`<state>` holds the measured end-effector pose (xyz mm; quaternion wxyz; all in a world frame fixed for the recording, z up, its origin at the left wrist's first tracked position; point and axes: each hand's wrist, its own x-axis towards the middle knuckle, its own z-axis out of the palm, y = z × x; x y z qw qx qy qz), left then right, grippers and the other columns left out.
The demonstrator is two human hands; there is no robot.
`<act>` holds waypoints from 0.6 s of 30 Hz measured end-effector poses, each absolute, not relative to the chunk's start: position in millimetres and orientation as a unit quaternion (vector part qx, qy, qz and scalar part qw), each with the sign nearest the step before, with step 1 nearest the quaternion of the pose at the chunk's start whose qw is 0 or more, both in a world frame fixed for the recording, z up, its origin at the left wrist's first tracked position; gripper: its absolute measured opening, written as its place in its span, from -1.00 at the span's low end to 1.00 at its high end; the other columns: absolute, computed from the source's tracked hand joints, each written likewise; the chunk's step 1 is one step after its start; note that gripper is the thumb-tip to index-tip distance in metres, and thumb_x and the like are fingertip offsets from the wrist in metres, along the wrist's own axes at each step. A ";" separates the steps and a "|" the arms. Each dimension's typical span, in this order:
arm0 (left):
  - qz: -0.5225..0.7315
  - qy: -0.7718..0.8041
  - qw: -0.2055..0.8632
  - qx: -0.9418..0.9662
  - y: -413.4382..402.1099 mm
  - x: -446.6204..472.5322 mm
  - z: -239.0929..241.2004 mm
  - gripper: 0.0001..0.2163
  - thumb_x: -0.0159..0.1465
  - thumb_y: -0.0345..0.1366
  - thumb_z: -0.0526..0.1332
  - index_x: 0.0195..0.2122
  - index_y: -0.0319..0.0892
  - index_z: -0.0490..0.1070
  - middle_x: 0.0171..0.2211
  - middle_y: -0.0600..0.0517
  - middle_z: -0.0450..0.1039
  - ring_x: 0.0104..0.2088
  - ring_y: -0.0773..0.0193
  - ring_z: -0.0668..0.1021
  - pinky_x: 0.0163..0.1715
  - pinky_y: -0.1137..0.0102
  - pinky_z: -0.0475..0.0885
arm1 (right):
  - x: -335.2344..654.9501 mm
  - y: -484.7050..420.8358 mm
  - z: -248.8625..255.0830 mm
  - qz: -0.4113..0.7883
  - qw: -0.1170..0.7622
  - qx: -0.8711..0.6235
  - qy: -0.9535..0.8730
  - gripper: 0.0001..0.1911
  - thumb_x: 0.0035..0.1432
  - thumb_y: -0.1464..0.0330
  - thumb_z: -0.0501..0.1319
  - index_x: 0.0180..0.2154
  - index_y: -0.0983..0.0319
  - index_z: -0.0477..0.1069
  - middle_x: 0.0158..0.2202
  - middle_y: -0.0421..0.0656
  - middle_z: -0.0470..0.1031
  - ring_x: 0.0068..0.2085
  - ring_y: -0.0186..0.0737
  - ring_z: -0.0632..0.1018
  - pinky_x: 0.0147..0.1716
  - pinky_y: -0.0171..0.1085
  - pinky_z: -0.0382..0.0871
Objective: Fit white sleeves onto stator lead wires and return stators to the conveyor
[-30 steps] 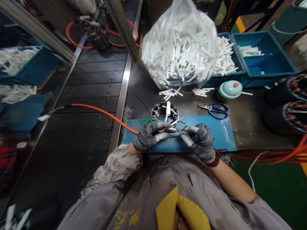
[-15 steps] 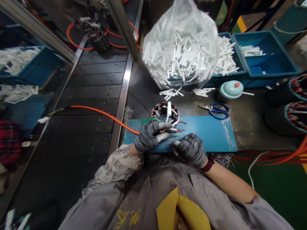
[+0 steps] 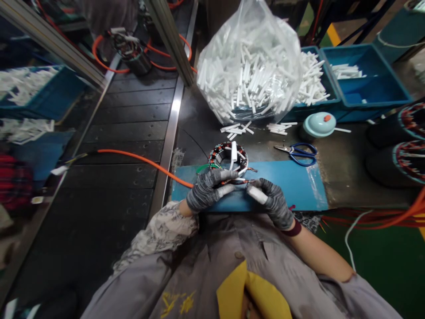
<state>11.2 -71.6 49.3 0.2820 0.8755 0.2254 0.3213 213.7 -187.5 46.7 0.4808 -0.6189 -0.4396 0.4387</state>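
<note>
A motor stator (image 3: pixel 216 156) with copper windings and a white sleeve (image 3: pixel 234 151) standing up from it rests on the blue mat (image 3: pixel 292 188). My left hand (image 3: pixel 207 188), in a grey glove with pale fingertips, lies against its near left side, thumb and fingers closed on the stator's lead wires (image 3: pixel 237 181). To the right, my gloved right hand (image 3: pixel 274 201) pinches the twisted copper end of those leads between thumb and fingers. Blue-handled scissors (image 3: pixel 303 154) lie behind the mat's right part. An orange cable (image 3: pixel 146 160) runs up to the stator from the left.
A clear bag of white tubes (image 3: pixel 250 75) stands at the back beside blue bins (image 3: pixel 372 106). A light blue round container (image 3: pixel 319 125) and loose tubes (image 3: pixel 236 129) lie before them. More stators (image 3: pixel 395 164) stand at right. A slatted conveyor (image 3: pixel 126 133) runs along the left.
My right hand has moved up and turned, going from beside the mat's front edge to the tips of the lead wires. My left hand and the stator stay in place.
</note>
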 end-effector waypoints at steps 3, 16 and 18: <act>0.295 0.207 0.190 0.913 -76.5 10.7 63.6 -0.66 0.37 -0.29 0.28 0.17 -0.14 0.48 0.06 -0.12 0.59 0.01 0.12 0.65 -0.02 0.26 0.60 | 217.0 -200.3 64.5 0.302 0.483 -0.644 -0.510 -0.78 0.17 0.21 0.31 -0.46 0.16 0.48 -0.59 -0.28 0.41 -0.56 -0.31 0.39 -0.54 -0.28 0.30; -0.193 0.460 0.087 0.863 -65.9 -45.9 116.7 -0.45 0.23 0.10 0.31 0.15 -0.10 0.55 -0.08 -0.15 0.66 -0.17 -0.11 0.69 -0.10 0.06 0.58 | 150.5 -142.9 84.7 0.040 0.239 -0.516 -0.822 -0.39 0.32 0.30 0.23 0.31 0.46 0.25 0.30 0.24 0.38 0.32 0.10 0.39 0.35 0.12 0.26; -0.279 0.453 0.134 0.836 -65.0 -30.2 117.1 -0.42 0.27 0.01 0.29 0.28 -0.09 0.43 0.10 -0.16 0.58 0.03 -0.12 0.64 0.10 0.05 0.50 | 136.0 -119.6 73.2 0.032 0.145 -0.592 -0.792 -0.47 0.32 0.53 0.12 0.29 0.51 0.25 0.27 0.26 0.41 0.29 0.04 0.45 0.35 0.11 0.27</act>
